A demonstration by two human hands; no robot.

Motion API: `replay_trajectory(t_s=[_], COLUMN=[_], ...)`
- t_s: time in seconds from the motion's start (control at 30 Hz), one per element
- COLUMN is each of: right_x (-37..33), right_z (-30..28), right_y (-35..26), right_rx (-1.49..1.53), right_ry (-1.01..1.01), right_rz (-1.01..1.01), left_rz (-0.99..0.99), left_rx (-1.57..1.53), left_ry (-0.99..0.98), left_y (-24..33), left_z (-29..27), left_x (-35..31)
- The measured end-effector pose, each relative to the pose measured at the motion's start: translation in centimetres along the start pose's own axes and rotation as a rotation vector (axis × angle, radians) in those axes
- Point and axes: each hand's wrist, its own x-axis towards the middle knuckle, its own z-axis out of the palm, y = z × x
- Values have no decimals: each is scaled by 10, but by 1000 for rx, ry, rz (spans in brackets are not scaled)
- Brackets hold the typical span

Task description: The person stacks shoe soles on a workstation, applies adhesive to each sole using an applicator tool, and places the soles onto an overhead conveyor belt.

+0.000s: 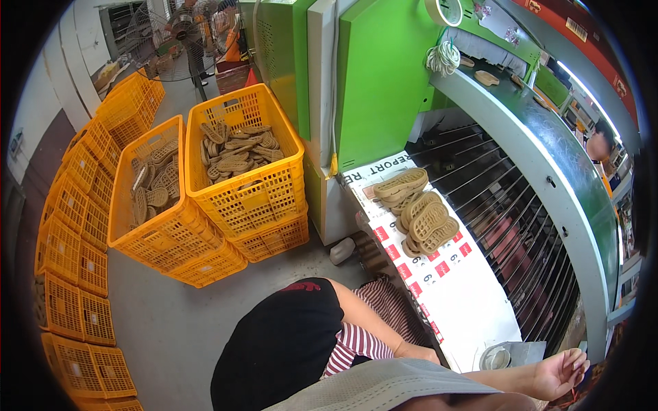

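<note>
My left hand (419, 353) is low at the near edge of a work table (473, 308) covered with printed white board. Grey fabric (384, 383) in the foreground hides its fingers. My right hand (563, 374) is raised beyond the table's near right corner, palm up, fingers loosely curled and apart, with nothing visible in it. Nearest to it is a grey, see-through tray (531, 351) holding a round pale container (496, 358). Tan shoe soles (433, 227) lie in overlapping stacks at the table's far end, apart from both hands.
Orange crates (250, 192) holding soles stand stacked at left, with more crates (68, 240) along the wall. A green machine (384, 89) rises behind the table. Rows of dark rods (507, 205) run beside it under a curved conveyor (548, 151). A person (600, 147) is at far right.
</note>
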Motion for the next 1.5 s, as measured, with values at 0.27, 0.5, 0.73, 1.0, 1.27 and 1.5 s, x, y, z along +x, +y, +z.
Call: replay_trajectory(t_s=[0.27, 0.5, 0.73, 1.0, 1.27, 1.5], right_x=[-9, -7, -14, -41, -139, -242], right_z=[-5, -18, -13, -33, -55, -159], right_y=[4, 0, 1, -13, -50, -119], right_rx=[-109, -102, -97, -278, -850, -1294], right_ry=[-58, -91, -86, -69, -359, -853], right_rz=[7, 68, 34, 92, 1241, 1907], left_rz=[-73, -137, -53, -228, -592, -612], left_rx=[-28, -86, -70, 192, 447, 519], left_ry=[209, 89, -7, -92, -508, -567], left_y=[27, 10, -3, -15, -28, -35], left_z=[-6, -4, 6, 2, -1, -4], left_x=[14, 3, -5, -14, -34, -45])
